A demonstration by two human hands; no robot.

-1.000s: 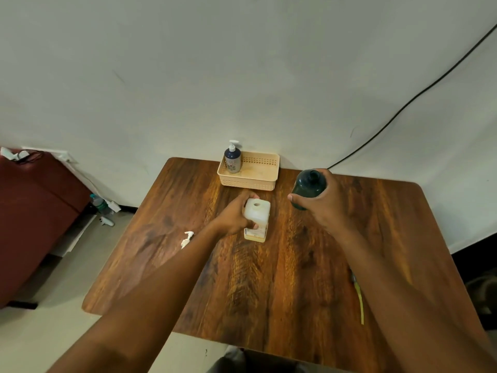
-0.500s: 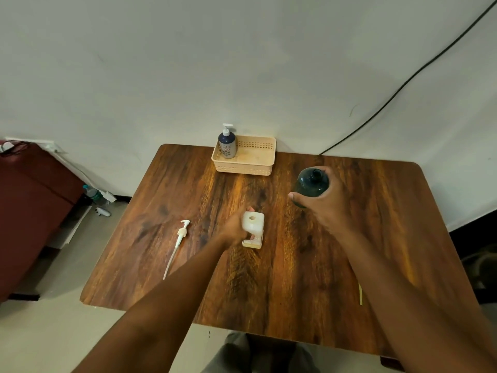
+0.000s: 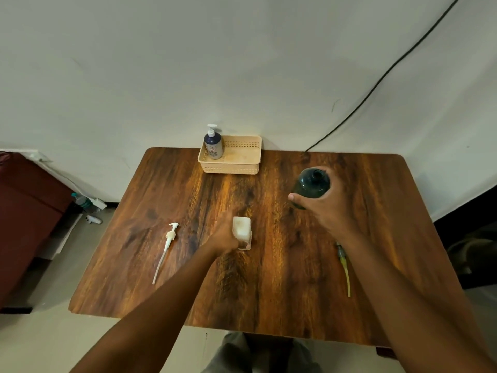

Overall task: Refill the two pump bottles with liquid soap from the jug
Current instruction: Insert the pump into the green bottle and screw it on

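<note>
My left hand [image 3: 224,235] grips a small white square bottle [image 3: 242,230] with no pump, standing at the middle of the wooden table [image 3: 269,278]. My right hand [image 3: 326,208] holds a dark green open-necked jug [image 3: 312,183] upright at the right rear of the table. A white pump head with its tube [image 3: 168,244] lies on the table to the left. A second pump with a yellow tube [image 3: 344,267] lies to the right, partly hidden by my right forearm. A dark blue pump bottle [image 3: 213,143] stands in a beige basket [image 3: 231,168].
The basket sits at the table's back edge against the white wall. A black cable [image 3: 376,82] runs down the wall at the right. A dark red cabinet [image 3: 24,211] stands on the floor left, with small items beside it.
The view has tilted down and pulled back, bringing both loose pumps into sight. My left hand has lowered the white bottle toward me on the table. The jug stays held at the right.
</note>
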